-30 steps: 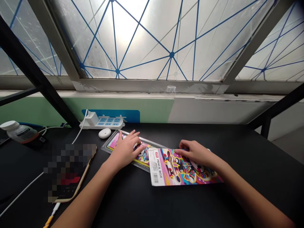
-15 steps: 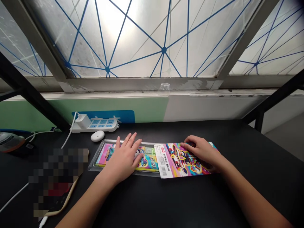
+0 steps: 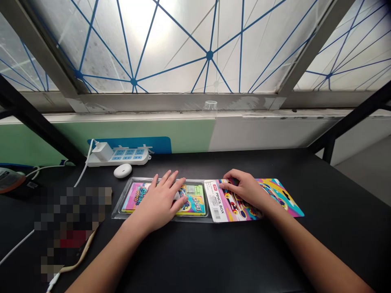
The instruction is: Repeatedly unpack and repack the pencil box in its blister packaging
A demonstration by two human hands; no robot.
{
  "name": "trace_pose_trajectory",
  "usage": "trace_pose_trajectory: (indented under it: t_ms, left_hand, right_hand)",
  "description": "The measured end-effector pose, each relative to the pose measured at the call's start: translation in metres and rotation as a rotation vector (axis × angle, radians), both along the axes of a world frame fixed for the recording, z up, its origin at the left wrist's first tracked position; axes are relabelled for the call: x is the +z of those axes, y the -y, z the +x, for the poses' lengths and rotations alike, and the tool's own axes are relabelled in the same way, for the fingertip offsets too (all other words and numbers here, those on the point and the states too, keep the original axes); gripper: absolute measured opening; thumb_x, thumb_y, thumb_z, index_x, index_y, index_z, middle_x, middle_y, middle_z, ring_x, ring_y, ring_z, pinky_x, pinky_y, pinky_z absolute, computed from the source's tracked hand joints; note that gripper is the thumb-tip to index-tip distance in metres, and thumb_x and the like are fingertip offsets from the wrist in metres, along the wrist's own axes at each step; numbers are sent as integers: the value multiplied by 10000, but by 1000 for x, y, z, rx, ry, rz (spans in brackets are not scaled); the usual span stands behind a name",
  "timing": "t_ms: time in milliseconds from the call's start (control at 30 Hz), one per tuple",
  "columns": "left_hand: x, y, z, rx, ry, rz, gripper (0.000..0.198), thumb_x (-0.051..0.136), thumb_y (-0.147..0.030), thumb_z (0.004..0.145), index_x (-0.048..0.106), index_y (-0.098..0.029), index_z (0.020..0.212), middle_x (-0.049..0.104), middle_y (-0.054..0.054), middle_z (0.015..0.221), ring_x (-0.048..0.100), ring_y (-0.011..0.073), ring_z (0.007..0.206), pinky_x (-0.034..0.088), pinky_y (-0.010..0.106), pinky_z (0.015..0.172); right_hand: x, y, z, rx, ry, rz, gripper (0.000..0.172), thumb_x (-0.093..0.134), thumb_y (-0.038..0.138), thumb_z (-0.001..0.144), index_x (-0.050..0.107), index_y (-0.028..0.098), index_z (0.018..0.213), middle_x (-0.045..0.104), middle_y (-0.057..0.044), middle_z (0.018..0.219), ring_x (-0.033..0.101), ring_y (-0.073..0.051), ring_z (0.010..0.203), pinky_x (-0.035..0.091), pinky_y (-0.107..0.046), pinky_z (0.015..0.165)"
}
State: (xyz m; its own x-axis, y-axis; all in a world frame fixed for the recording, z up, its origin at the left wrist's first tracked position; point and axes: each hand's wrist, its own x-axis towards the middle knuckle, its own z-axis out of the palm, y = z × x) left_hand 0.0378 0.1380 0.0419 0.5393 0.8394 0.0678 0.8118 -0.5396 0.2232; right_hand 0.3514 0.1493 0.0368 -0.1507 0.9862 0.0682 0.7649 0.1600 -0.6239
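My left hand (image 3: 160,199) lies flat with fingers spread on a colourful pencil box in a clear plastic blister tray (image 3: 195,199). To its right, my right hand (image 3: 246,191) rests with fingers bent on the printed backing card (image 3: 275,195), which carries a white "PENCIL BOX" label with a barcode. Tray and card lie side by side on the black table (image 3: 198,260), their edges touching or slightly overlapping.
A white power strip (image 3: 122,155) with a plugged charger and a small white oval case (image 3: 122,170) sit behind the tray. A blurred-out item (image 3: 70,219) and white cables lie at the left. Black frame bars slant at both sides under the window.
The tray has been turned level and now lies parallel to the table edge. My right hand has slid the backing card off to the right, so it covers less of the tray.
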Motion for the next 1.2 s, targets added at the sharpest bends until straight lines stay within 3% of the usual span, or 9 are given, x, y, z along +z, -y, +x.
trace_pose_trajectory:
  t_ms: [200, 367, 600, 833, 900, 1000, 1067, 1200]
  left_hand:
    - [1, 0, 0, -3, -21, -18, 559, 326, -551, 1016, 431, -268, 1487, 331, 106, 1612, 247, 324, 1503, 223, 629, 1167]
    - [0, 0, -1, -3, 3, -20, 546, 349, -540, 1013, 443, -267, 1477, 345, 107, 1605, 261, 329, 1497, 222, 638, 1163]
    - [4, 4, 14, 41, 125, -50, 473, 431, -481, 999, 513, -249, 1403, 407, 105, 1573, 281, 336, 1488, 168, 660, 1174]
    - [16, 27, 43, 20, 585, -270, 428, 411, -510, 1018, 481, -311, 1389, 393, 45, 1583, 309, 239, 1485, 102, 538, 1238]
    - [20, 28, 39, 20, 683, -308, 395, 430, -497, 1014, 510, -318, 1356, 400, 34, 1579, 341, 241, 1469, 164, 506, 1234]
    - [24, 16, 20, 88, 811, -278, 353, 463, -482, 1003, 571, -305, 1289, 447, 38, 1548, 401, 261, 1431, 322, 450, 1172]
    - [22, 4, 7, 182, 900, -214, 333, 471, -479, 1000, 613, -281, 1226, 508, 46, 1498, 441, 267, 1399, 333, 435, 1160]
    - [2, -17, -3, 331, 1171, -275, 365, 406, -485, 1019, 626, -226, 1150, 624, 79, 1363, 540, 251, 1310, 380, 429, 1123]
  right_hand:
    - [9, 0, 9, 42, 56, 86, 304, 657, 539, 856, 671, 237, 823, 665, -17, 828, 576, -190, 715, 421, -332, 656]
    - [10, 0, 12, 17, 31, 65, 310, 691, 546, 828, 662, 238, 818, 672, -9, 813, 571, -191, 707, 409, -326, 633]
    - [5, 9, -23, -53, -55, -23, 294, 674, 535, 834, 656, 242, 851, 696, -9, 877, 611, -206, 775, 439, -331, 683]
    - [5, 12, -43, 28, -60, -63, 289, 618, 533, 877, 672, 250, 899, 691, -22, 946, 624, -215, 850, 454, -340, 733]
    - [7, 13, -40, 33, -51, -69, 293, 609, 535, 883, 674, 249, 901, 696, -24, 946, 625, -216, 851, 456, -341, 738]
    - [7, 13, -29, 31, -34, -82, 319, 603, 549, 879, 682, 241, 902, 707, -33, 946, 626, -220, 843, 465, -348, 751]
    - [7, 12, -16, 22, -27, -110, 351, 606, 568, 865, 691, 232, 922, 715, -44, 947, 631, -230, 841, 478, -358, 759]
    - [13, 9, 21, 141, -112, -295, 438, 667, 561, 821, 679, 233, 1111, 721, -60, 1079, 662, -273, 963, 525, -381, 826]
